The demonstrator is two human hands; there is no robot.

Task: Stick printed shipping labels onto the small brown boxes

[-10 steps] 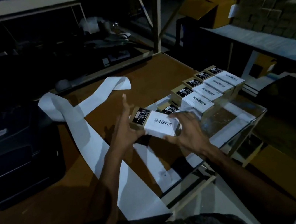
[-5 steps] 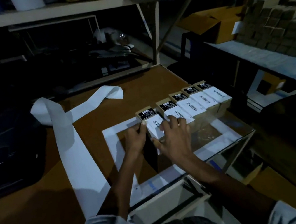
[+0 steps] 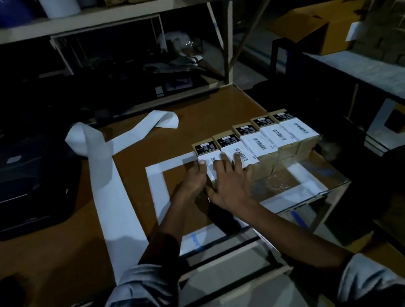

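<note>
Where the two forearms meet over the brown table, both hands lie on the nearest box of a row of five small brown boxes. The left hand rests against that box's left near corner, fingers bent forward and close together, the tips touching the white shipping label on its top; whether they pinch the label's edge or only press it cannot be told. The right hand is spread flat, fingers straight and fanned, pressing down across the label of the nearest box and reaching onto the label of the second box just beside it. Each box in the row carries a black printed panel at its far end and a white barcode label nearer the hands, and the boxes stand touching side by side, running away to the right of the right hand. Left of the left hand a long white strip of label backing trails across the table, looping at its far end. Further left sits a dark printer. Beyond the right hand, well apart, a stack of plain brown boxes fills a separate shelf.
</note>
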